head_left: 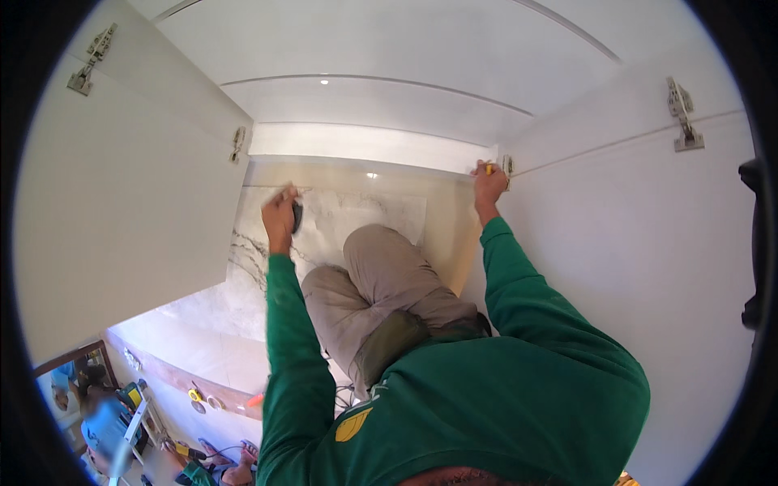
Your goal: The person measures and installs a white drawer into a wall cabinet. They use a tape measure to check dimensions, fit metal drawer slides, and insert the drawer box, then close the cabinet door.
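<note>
My left hand (279, 217) is over the marble-patterned floor sheet, left of my knees, with its fingers curled and slightly blurred. A dark, rounded thing (297, 217) shows at its palm side; its kind is hard to make out. On the right, my right hand (489, 185) is at the low inner corner of the white cabinet, beside a metal hinge (508, 166). Its fingers are closed around a small yellow thing (489, 169), mostly hidden by the hand. A white cabinet door (138, 178) stands swung out on the left, another (624, 243) on the right.
White cabinet panels (389, 49) rise in front of me. Under my knees lies a marble-patterned sheet (356, 206). At lower left, a person in blue (105, 425) is near a ladder (139, 421), and a yellow tape roll (194, 395) lies by a wooden threshold (174, 377).
</note>
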Available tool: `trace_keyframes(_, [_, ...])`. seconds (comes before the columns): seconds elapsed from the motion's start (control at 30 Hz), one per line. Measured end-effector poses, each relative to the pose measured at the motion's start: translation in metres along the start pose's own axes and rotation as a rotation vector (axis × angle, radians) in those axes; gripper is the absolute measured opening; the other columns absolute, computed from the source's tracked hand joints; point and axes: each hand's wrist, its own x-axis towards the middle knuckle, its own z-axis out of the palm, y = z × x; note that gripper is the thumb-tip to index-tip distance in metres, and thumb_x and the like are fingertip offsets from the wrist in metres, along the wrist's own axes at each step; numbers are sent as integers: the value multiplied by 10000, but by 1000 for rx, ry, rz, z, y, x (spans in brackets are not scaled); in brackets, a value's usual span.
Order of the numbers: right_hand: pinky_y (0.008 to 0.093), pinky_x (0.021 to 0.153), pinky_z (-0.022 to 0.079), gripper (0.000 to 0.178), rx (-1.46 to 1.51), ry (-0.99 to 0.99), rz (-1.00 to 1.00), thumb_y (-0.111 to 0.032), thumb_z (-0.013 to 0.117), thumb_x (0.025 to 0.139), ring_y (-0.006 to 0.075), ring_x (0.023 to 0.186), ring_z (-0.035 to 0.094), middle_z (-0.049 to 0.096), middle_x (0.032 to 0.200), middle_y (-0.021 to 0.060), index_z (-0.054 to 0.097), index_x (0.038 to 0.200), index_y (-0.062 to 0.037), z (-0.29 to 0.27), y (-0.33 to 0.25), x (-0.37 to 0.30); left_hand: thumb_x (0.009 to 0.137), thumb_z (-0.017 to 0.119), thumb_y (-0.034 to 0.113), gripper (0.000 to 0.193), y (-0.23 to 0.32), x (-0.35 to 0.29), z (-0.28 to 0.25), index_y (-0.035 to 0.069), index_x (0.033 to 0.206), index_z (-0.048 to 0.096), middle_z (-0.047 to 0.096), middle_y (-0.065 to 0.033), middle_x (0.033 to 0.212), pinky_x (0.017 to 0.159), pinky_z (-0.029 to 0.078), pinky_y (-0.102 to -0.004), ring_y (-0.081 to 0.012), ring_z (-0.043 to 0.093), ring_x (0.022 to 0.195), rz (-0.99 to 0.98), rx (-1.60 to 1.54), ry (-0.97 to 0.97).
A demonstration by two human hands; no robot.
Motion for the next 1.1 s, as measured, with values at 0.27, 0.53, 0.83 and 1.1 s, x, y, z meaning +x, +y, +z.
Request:
trace_keyframes(0.27, [409, 682, 596, 283, 4, -379, 260, -271, 695, 1042, 215, 649, 733, 737, 767, 108, 738, 942, -10, -11, 50, -83, 1019, 725, 94, 407, -72, -297, -105, -5, 1413, 703, 760, -98, 1195, 864, 583, -319, -178, 685, 1007, -403, -541, 569])
trace_keyframes(0.53, [403, 720, 575, 217, -218, -861, 210, -164, 705, 1002, 230, 744, 734, 748, 882, 134, 722, 935, 41, -18, 64, -149, 985, 774, 66, 844, 28, -259, -274, 6, 1695, 322, 426, -171, 1717, 1072, 559, -380, -282, 577, 1419, 164, -462, 803])
trace_keyframes(0.83, [504, 1001, 559, 487, -575, -925, -68, -438, 641, 1000, 440, 1138, 707, 749, 1206, 300, 806, 1066, 15, -48, 133, -188, 933, 774, 2, 919, 46, -185, -329, 55, 1715, 296, 470, -140, 1686, 1187, 443, -373, -272, 517, 1477, 341, -313, 634])
trace_keyframes(1.1, [503, 940, 599, 421, -420, -932, -46, -296, 738, 851, 437, 1017, 770, 780, 1036, 303, 781, 1042, 77, -31, 68, -193, 886, 769, 23, 878, 18, -189, -328, 25, 1669, 372, 573, -166, 1573, 1122, 478, -360, -277, 615, 1339, 301, -387, 624])
